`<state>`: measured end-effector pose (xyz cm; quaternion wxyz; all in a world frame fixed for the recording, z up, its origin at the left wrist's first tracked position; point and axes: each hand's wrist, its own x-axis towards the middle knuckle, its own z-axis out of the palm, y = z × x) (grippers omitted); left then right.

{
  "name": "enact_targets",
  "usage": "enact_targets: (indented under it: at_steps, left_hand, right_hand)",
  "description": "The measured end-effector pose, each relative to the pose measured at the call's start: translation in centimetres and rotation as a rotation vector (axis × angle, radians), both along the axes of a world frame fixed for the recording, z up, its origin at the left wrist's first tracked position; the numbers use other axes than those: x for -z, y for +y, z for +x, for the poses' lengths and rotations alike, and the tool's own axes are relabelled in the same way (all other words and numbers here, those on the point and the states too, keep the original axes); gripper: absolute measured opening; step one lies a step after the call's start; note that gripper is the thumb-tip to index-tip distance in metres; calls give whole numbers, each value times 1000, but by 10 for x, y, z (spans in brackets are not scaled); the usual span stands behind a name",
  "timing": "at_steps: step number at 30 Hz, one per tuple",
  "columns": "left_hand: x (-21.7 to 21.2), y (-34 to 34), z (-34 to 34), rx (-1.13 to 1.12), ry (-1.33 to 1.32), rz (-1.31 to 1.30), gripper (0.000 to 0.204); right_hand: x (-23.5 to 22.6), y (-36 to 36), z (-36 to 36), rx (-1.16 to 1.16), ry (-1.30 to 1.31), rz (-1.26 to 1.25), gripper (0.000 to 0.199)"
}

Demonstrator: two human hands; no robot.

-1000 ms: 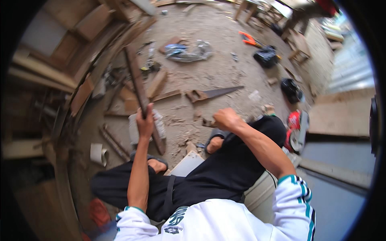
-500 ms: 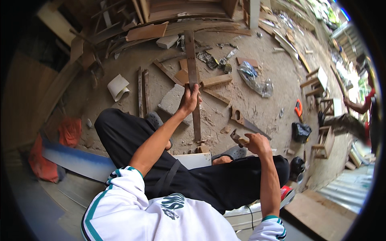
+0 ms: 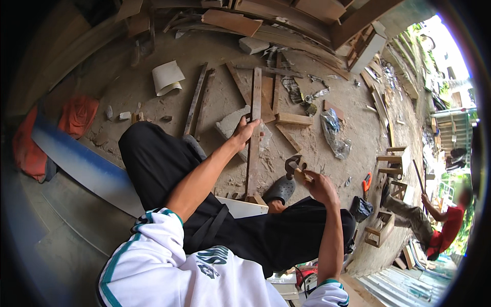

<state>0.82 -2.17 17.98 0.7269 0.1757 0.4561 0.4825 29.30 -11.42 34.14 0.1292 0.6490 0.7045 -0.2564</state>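
Note:
My left hand (image 3: 246,132) is closed around a long narrow wooden strip (image 3: 253,163), held upright in front of me. Its lower end meets a small wood piece (image 3: 260,200) by a white-faced board (image 3: 238,207) between my legs. In my right hand (image 3: 321,187) is a hammer (image 3: 293,165), gripped by its light wooden handle with the dark metal head pointing away from me. The head hangs just right of the strip, apart from it, above my grey clog (image 3: 280,190). A pale concrete block (image 3: 230,124) lies behind the strip and my left hand.
Wood offcuts (image 3: 294,119), two thin slats (image 3: 195,100) and a crumpled plastic bag (image 3: 335,134) lie on the dirt floor. An orange-handled saw (image 3: 366,185) and small wooden stools (image 3: 393,162) are to the right. A person in red (image 3: 444,227) stands farther right, holding a long thin bar.
My view has turned to the right. The hammer has risen and come nearer the strip. A handsaw seen beside the hammer before can no longer be made out.

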Motion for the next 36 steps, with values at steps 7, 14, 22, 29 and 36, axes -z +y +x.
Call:
enact_targets:
  at_steps: [7, 14, 22, 29, 36]
  left_hand:
    - [45, -31, -46, 10, 103, -153, 39]
    - [14, -7, -107, 61, 123, -145, 34]
    - [-42, 40, -128, -12, 561, -99, 68]
    - [2, 79, -163, 61, 1172, -45, 78]
    - [82, 86, -225, 92, 1607, -22, 80]
  right_hand:
    - [37, 23, -21, -276, -36, -46, 24]
    - [39, 55, -54, -393, -24, 3, 29]
    - [24, 71, -76, -369, 82, 45, 25]
    - [30, 46, -43, -350, 21, 30, 21]
    - [64, 42, -19, -385, -96, -56, 29]
